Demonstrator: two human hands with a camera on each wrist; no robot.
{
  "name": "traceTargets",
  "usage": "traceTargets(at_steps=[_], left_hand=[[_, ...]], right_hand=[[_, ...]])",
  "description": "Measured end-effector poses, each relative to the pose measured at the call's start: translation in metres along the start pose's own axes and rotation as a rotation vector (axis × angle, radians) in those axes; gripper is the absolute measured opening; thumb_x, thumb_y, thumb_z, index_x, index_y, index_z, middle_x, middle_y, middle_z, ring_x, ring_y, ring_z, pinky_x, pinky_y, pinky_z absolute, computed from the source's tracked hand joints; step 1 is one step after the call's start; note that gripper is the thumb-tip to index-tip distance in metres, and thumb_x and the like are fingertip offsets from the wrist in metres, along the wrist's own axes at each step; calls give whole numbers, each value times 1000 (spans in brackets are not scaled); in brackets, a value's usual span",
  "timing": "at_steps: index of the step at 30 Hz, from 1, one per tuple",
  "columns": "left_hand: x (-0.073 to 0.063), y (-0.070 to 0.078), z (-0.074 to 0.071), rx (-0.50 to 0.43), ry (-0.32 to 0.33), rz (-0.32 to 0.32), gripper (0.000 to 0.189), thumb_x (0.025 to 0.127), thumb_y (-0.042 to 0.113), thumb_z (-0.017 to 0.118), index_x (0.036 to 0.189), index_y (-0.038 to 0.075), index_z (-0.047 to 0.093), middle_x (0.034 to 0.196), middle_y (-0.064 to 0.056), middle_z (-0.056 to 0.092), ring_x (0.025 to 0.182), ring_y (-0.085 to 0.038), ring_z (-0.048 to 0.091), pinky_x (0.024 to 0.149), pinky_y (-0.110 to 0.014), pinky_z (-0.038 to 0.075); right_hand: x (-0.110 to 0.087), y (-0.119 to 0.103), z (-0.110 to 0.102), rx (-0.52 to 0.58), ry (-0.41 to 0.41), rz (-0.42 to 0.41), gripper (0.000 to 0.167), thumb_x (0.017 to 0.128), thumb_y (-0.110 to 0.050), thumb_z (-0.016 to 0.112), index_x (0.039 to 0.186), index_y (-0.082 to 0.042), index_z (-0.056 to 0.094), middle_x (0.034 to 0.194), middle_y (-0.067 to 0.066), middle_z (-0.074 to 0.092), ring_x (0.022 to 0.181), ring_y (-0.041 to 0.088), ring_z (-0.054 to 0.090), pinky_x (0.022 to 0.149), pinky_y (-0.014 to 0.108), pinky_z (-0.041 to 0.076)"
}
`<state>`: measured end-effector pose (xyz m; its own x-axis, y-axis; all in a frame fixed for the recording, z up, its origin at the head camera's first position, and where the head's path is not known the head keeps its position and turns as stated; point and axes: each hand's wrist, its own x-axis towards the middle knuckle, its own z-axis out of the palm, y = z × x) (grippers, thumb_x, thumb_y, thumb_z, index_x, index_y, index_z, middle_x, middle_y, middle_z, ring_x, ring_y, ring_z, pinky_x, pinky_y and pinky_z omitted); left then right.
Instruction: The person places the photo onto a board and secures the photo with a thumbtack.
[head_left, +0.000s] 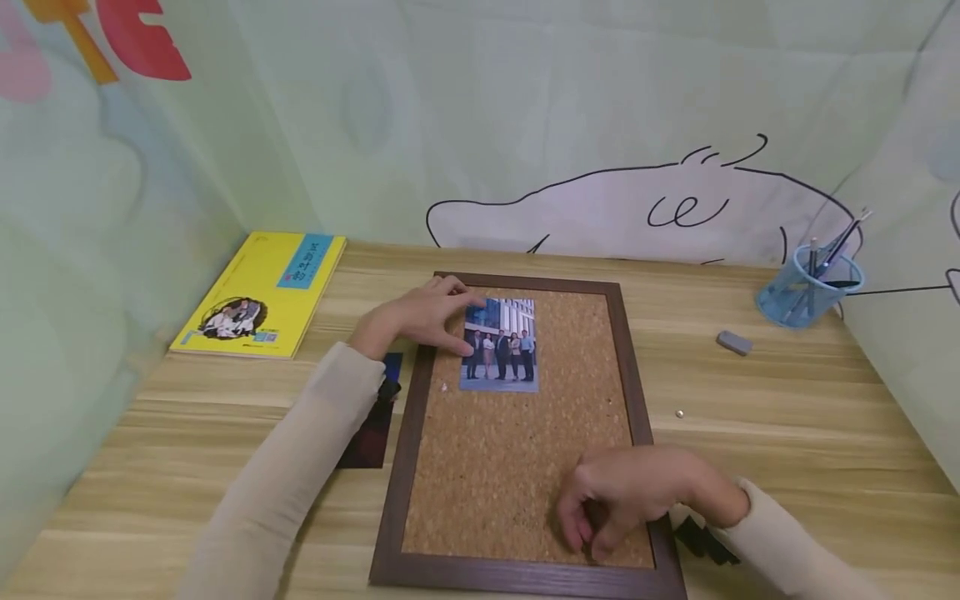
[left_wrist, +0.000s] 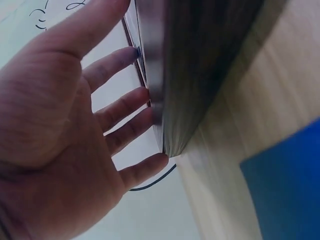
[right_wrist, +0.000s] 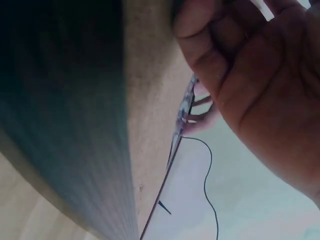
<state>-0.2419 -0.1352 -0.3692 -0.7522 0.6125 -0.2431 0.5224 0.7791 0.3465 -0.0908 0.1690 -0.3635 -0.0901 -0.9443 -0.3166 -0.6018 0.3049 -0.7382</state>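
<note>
Glossy and rectangular, the printed group photograph (head_left: pixel 500 344) lies flat on the upper left part of the brown cork pinboard with its dark wooden frame (head_left: pixel 636 392). The left hand (head_left: pixel 417 320) rests on the photograph's left edge, fingers straight and slightly spread, pressing it down. Near the board's lower right corner, the right hand (head_left: pixel 628 500) hangs with fingers curled downward onto the cork; whether they pinch anything cannot be told. On the pale wooden desk (head_left: pixel 787 433) lie a yellow book (head_left: pixel 262 293), a grey eraser (head_left: pixel 734 342) and a blue mesh pen cup (head_left: pixel 808 287).
</note>
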Motion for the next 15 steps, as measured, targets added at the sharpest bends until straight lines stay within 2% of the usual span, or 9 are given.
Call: traceTargets(at_steps=[10,13,15], left_hand=[[3,2,7,72,36,7,78,87,55,71,151,19,44,149,-19,35,135,-39,33,108,-58,32],[3,3,8,77,42,-4,77,88,55,71,151,19,44,150,-18,35,136,-39,32,108,-58,31],[3,4,9,79,40,-4,77,89,54,70,151,19,43,151,-18,35,137,-40,32,108,-59,30]], right_hand=[[4,-5,11,-161,70,47,21,77,-8,82,80,-22,68,75,-22,56,67,-11,49,61,9,43],[3,-6,11,-173,71,30,20,77,-9,81,79,-22,66,78,-21,54,69,-10,47,62,9,42],[2,-4,10,-137,79,13,19,79,-7,79,80,-22,66,81,-21,53,72,-10,48,64,11,44]])
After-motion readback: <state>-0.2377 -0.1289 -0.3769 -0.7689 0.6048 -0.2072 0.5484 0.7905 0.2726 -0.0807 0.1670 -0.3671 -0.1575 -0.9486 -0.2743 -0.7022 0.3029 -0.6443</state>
